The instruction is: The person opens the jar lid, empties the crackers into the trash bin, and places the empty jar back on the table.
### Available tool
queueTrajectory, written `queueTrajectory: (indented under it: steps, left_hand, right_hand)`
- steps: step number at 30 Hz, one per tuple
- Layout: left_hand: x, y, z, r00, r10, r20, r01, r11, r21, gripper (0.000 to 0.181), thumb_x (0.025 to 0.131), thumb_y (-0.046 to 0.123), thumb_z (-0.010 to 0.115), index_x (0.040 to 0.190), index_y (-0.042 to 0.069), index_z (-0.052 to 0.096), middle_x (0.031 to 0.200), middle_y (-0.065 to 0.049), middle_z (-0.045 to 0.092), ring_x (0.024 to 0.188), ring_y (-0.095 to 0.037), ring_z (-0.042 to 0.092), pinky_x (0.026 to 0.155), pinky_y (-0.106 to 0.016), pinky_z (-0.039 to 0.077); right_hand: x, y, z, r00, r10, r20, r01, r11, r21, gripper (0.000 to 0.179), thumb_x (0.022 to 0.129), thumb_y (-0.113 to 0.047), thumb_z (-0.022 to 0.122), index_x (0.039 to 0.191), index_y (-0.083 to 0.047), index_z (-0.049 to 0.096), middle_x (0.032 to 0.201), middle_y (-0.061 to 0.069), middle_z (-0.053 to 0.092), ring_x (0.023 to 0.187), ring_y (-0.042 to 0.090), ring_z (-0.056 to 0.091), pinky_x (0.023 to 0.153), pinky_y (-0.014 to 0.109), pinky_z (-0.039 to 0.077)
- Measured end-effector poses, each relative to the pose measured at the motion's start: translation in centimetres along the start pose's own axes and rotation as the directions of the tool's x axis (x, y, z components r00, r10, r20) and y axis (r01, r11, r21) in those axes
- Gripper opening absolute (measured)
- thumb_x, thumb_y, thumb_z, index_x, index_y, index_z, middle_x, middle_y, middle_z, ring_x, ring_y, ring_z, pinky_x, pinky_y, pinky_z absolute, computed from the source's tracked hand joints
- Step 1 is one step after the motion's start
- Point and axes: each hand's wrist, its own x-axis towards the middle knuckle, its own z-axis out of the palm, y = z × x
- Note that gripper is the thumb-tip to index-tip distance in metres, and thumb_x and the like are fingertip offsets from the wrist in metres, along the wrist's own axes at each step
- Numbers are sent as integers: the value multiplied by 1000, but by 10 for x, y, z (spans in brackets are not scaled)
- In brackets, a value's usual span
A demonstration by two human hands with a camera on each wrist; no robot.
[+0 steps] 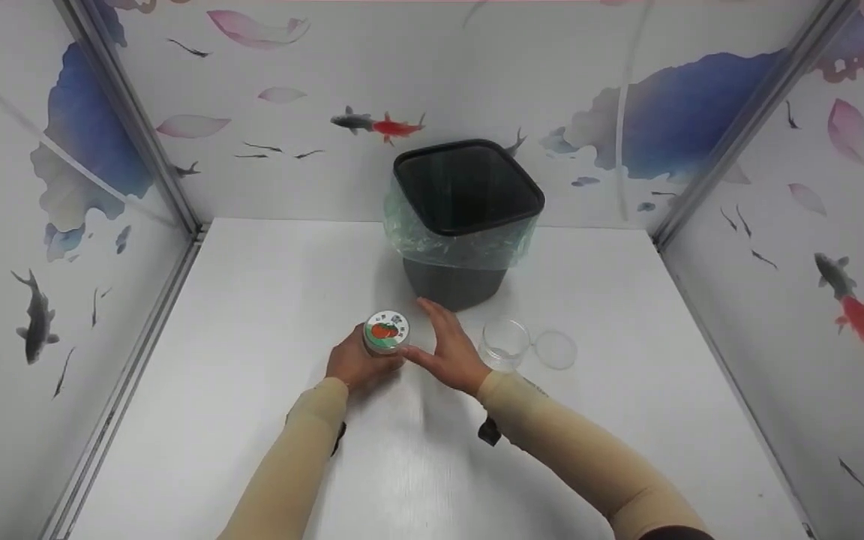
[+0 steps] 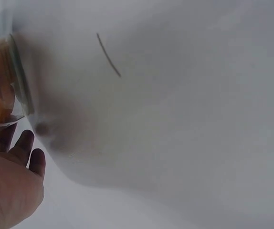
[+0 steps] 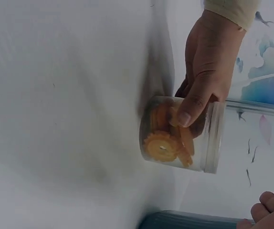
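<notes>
My left hand (image 1: 361, 366) grips a clear plastic jar by its side, just left of the table's middle. On top of the jar is a round lid (image 1: 387, 331) with an orange-and-green picture. Scalloped orange pieces, one with a hole in its middle, show through the jar (image 3: 175, 136) in the right wrist view, with the left thumb lying along its wall. My right hand (image 1: 453, 354) is spread beside the lid, thumb close to its edge; in the right wrist view it stands apart from the jar. The left wrist view catches only part of the jar (image 2: 5, 76).
Behind the hands stands a dark bin (image 1: 458, 281) with a pale green liner (image 1: 447, 244) folded over its rim. To the right of my right hand are an uncovered clear jar (image 1: 505, 341) and a clear round lid (image 1: 556, 350). Patterned walls (image 1: 447, 75) enclose the white table (image 1: 267, 300).
</notes>
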Motion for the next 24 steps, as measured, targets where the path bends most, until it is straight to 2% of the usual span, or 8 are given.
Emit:
queueTrajectory:
  steps: [6,11,17,24]
  left_hand:
    - [-1,0,0,1000,-5,2,5,1000,8,102,68,55,87,147,7,43,137,-9,58,126,-25,53,107,-43,39]
    - [-2,2,-1,1000,-6,-1,6,1000,5,102,68,50,89,147,7,43,137,-9,58,127,-25,52,108,-43,38]
    - [-2,1,-3,1000,8,-8,-7,1000,25,102,67,54,88,146,7,44,136,-8,59,126,-24,53,108,-42,38]
    - [0,-4,1,997,69,-28,-68,997,41,94,73,47,87,146,4,45,136,-11,59,126,-28,54,106,-43,40]
  right_hand:
    - [5,13,15,996,83,-38,-83,997,0,90,89,-49,72,155,-6,29,155,15,34,144,28,29,115,44,26]
    - [9,20,22,989,146,4,-146,989,-25,94,88,-56,69,156,-6,27,155,16,33,144,29,28,115,43,25]
    - [17,26,32,982,185,45,-184,982,-36,97,86,-59,69,155,-4,28,155,19,33,144,32,28,115,44,25]
    - [23,30,40,974,200,110,-195,979,-53,100,84,-65,68,156,-8,28,157,15,32,146,28,25,115,43,26]
